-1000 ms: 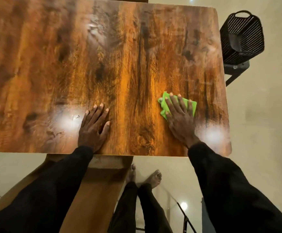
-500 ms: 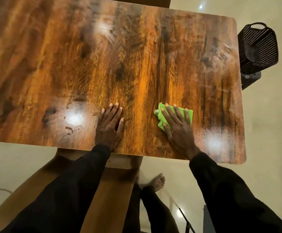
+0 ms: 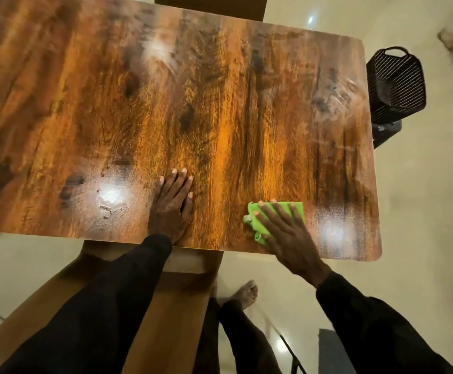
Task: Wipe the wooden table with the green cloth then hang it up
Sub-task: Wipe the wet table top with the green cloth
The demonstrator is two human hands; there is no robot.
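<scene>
Mid-wipe: right hand (image 3: 287, 238) spread flat on green cloth (image 3: 257, 225) at five o'clock, left hand (image 3: 172, 203) braced, fingers together; hanging not yet done.

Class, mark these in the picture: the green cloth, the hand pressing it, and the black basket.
green cloth (image 3: 296, 209), head view, bare upper right corner.
right hand (image 3: 287, 238), head view, back of the hand.
black basket (image 3: 395, 85), head view, slatted side wall.

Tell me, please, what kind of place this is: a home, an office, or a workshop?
Most likely a room in a home, perhaps a dining area. A glossy brown wood-grain table stands on a shiny cream tiled floor, a black plastic lattice basket sits beside it, and the person's bare foot shows below.
</scene>
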